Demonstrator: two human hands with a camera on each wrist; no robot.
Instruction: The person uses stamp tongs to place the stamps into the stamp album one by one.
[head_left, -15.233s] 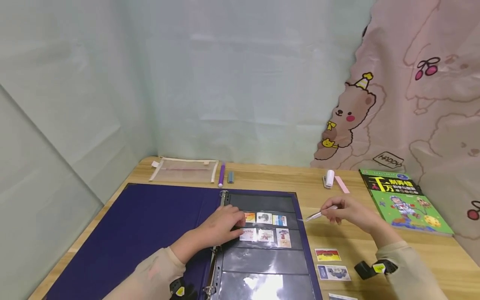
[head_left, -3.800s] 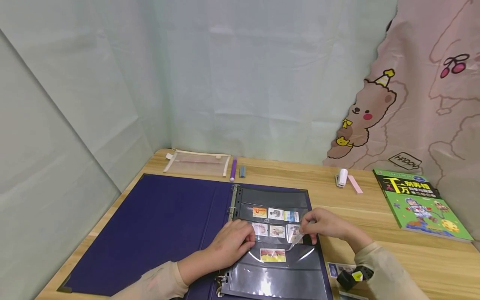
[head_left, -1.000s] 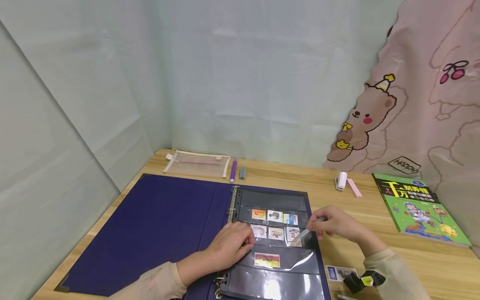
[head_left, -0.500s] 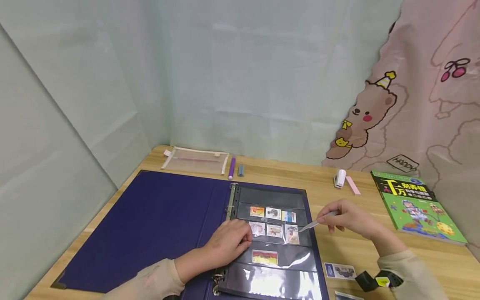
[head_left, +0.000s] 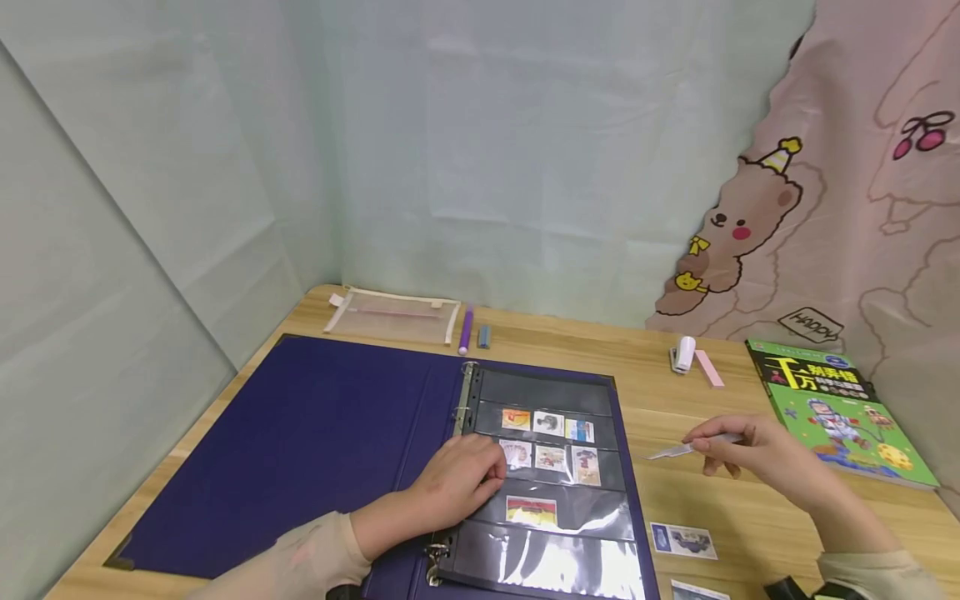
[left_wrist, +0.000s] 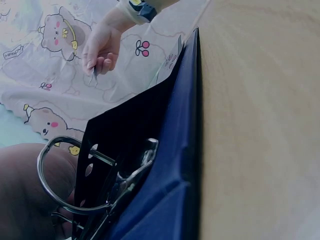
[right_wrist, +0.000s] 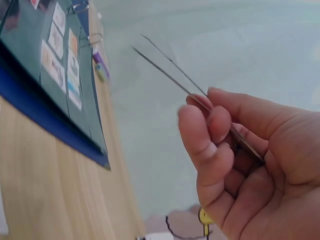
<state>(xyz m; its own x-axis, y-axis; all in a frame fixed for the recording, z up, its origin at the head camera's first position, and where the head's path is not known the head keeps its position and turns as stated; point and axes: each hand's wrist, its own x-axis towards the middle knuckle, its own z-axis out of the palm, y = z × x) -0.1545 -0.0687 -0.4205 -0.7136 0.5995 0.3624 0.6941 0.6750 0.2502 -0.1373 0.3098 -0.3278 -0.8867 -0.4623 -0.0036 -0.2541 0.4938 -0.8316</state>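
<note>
In the head view my right hand (head_left: 750, 454) pinches metal tweezers (head_left: 675, 451) over the table, right of the stamp album's dark pocket page (head_left: 558, 562). Seen from the right wrist, the tweezers' tips stand apart with nothing between them. My left hand (head_left: 461, 483) rests on the page's left edge by the binder rings, fingers loosely curled and holding nothing. A red-and-yellow stamp (head_left: 531, 511) lies in the fourth pocket row. Above it are two rows of stamps, among them an upright one (head_left: 586, 465). A blue-and-white stamp (head_left: 682, 541) lies on the table below my right hand.
Another stamp (head_left: 697, 591) is cut off at the bottom edge. Behind the album lie a mesh pouch (head_left: 393, 317), a purple pen (head_left: 466, 331) and a small blue-grey item (head_left: 484, 337). A white stapler (head_left: 683, 354), a pink strip (head_left: 708, 368) and a green book (head_left: 840, 417) are at right.
The red-and-yellow stamp, on the table 15 seconds ago, is now in the page. In the last second my right hand moved the tweezers rightward off the page; my left hand stayed put.
</note>
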